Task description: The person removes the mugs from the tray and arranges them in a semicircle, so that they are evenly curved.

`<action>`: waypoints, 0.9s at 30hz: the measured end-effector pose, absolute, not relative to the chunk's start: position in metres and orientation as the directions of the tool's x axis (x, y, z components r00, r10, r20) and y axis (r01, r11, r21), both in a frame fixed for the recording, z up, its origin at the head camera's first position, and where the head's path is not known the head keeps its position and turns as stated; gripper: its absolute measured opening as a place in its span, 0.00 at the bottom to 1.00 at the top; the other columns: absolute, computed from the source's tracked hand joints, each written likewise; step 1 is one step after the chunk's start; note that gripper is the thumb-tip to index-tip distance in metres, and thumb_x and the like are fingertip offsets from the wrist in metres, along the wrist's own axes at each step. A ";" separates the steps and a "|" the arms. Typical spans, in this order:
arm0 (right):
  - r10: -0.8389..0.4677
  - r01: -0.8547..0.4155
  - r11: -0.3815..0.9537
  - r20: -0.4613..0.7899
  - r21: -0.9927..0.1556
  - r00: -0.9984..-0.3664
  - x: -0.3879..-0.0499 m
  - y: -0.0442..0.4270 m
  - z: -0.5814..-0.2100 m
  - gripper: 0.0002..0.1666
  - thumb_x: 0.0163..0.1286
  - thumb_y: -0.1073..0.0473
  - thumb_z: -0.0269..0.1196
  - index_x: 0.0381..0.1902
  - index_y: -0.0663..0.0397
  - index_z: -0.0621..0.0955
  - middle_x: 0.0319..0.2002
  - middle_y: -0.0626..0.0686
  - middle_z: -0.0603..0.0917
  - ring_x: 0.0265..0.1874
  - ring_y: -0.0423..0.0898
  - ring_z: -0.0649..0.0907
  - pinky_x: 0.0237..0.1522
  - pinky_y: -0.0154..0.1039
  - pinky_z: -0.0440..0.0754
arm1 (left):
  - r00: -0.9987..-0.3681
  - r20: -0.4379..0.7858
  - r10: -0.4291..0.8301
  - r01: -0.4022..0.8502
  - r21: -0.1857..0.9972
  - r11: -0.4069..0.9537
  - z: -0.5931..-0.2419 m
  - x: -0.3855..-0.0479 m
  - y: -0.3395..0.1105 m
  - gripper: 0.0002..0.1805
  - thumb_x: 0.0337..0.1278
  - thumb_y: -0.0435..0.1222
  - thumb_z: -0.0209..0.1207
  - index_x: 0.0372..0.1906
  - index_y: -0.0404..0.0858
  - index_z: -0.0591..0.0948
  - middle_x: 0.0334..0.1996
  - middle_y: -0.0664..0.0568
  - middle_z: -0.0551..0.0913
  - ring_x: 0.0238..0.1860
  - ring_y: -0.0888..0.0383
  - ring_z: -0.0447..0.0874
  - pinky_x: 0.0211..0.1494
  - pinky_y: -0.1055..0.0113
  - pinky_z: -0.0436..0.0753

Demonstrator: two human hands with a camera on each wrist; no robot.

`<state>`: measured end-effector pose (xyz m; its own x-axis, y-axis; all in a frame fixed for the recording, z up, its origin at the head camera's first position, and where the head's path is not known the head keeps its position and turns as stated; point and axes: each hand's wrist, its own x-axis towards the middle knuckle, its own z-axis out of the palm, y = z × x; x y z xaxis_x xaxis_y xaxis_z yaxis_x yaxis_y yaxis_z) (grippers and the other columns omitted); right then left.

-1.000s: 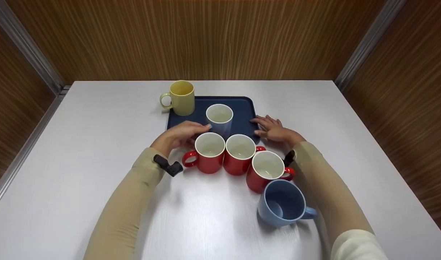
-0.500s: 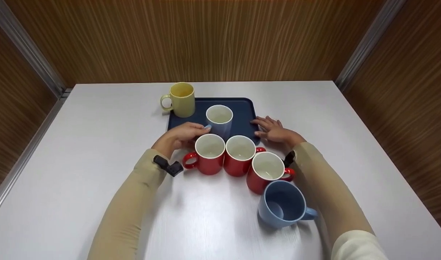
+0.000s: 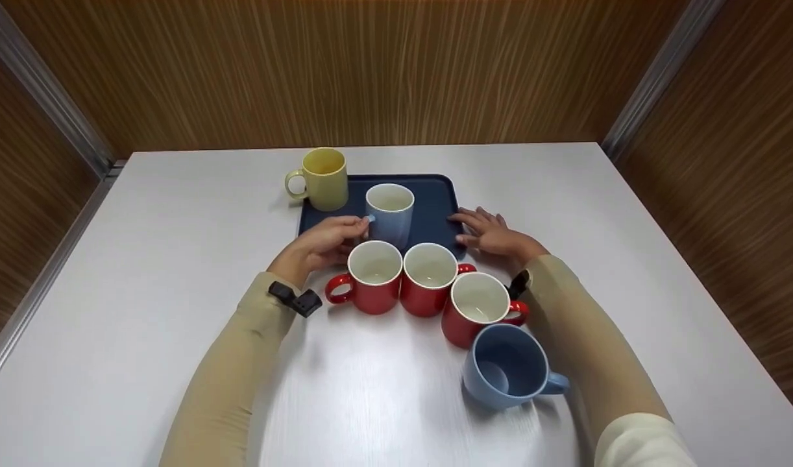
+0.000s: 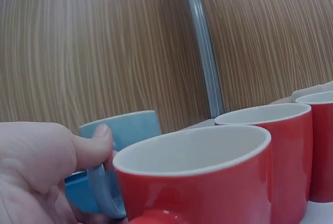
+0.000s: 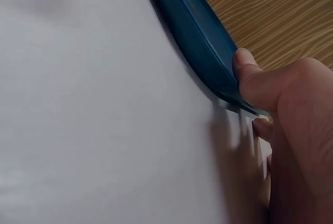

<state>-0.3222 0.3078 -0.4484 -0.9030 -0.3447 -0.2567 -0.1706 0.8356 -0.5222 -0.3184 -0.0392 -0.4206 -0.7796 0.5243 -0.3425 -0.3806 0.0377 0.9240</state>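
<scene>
My left hand (image 3: pixel 325 243) pinches the handle (image 4: pixel 104 190) of a light blue mug (image 3: pixel 391 217) with a pale inside. This mug is over the dark blue tray (image 3: pixel 432 201), its base partly hidden behind the red mugs. At the tray's right edge, my right hand (image 3: pixel 494 235) touches the rim with fingers spread. The right wrist view has its thumb (image 5: pixel 247 70) on the tray's edge. Right in front of the tray, a left red mug (image 3: pixel 374 279), a middle red mug (image 3: pixel 429 282) and a right red mug (image 3: pixel 475 308) stand close together, white inside.
A yellow mug (image 3: pixel 325 179) stands at the tray's back left corner, handle to the left. Closest to me is a blue mug (image 3: pixel 507 366), beside my right forearm. A wood-grain panel (image 3: pixel 396 71) rises behind the white table (image 3: pixel 195 227).
The light blue mug has shifted slightly up and left in the head view, with my left hand on its handle. My right hand has stayed at the tray's edge.
</scene>
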 end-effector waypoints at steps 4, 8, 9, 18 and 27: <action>-0.360 -0.194 0.831 -0.239 -0.521 -0.902 -0.324 0.309 -0.450 0.34 0.69 0.40 0.50 0.70 0.38 0.60 0.73 0.52 0.47 0.71 0.55 0.36 0.65 0.57 0.26 | -0.800 -0.316 0.509 -0.369 0.930 -0.002 -0.422 -0.318 -0.041 0.14 0.64 0.44 0.53 0.30 0.36 0.74 0.28 0.47 0.70 0.28 0.56 0.72 0.36 0.64 0.74; -0.356 -0.188 0.828 -0.237 -0.528 -0.904 -0.323 0.309 -0.451 0.34 0.68 0.41 0.50 0.70 0.37 0.60 0.73 0.52 0.47 0.71 0.55 0.36 0.65 0.57 0.26 | -0.830 -0.267 0.490 -0.323 0.946 -0.033 -0.422 -0.316 -0.042 0.15 0.66 0.43 0.52 0.30 0.34 0.73 0.34 0.43 0.71 0.29 0.57 0.72 0.36 0.65 0.74; -0.356 -0.188 0.828 -0.236 -0.528 -0.904 -0.323 0.309 -0.451 0.34 0.68 0.40 0.50 0.70 0.37 0.60 0.73 0.52 0.47 0.71 0.55 0.36 0.65 0.57 0.26 | -0.837 -0.253 0.485 -0.310 0.950 -0.039 -0.422 -0.316 -0.043 0.15 0.66 0.43 0.51 0.30 0.34 0.73 0.35 0.43 0.72 0.30 0.56 0.72 0.37 0.64 0.75; -0.362 -0.199 0.830 -0.230 -0.522 -0.903 -0.323 0.308 -0.450 0.33 0.69 0.40 0.49 0.70 0.37 0.59 0.73 0.52 0.47 0.71 0.54 0.36 0.65 0.56 0.26 | -0.848 -0.212 0.485 -0.288 0.954 -0.087 -0.420 -0.310 -0.055 0.14 0.67 0.41 0.49 0.26 0.38 0.73 0.33 0.45 0.71 0.34 0.52 0.72 0.45 0.59 0.76; -0.370 -0.211 0.826 -0.220 -0.523 -0.903 -0.325 0.307 -0.451 0.32 0.70 0.42 0.49 0.70 0.38 0.60 0.73 0.53 0.47 0.70 0.55 0.36 0.65 0.57 0.26 | -0.857 -0.229 0.461 -0.325 0.935 -0.139 -0.419 -0.304 -0.072 0.14 0.66 0.43 0.49 0.30 0.37 0.72 0.34 0.44 0.70 0.42 0.45 0.75 0.57 0.49 0.70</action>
<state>-0.3247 0.3074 -0.4513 -0.9026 -0.3701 -0.2198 -0.2114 0.8260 -0.5226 -0.3043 -0.0721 -0.4185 -0.8573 0.4609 -0.2293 -0.3251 -0.1394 0.9354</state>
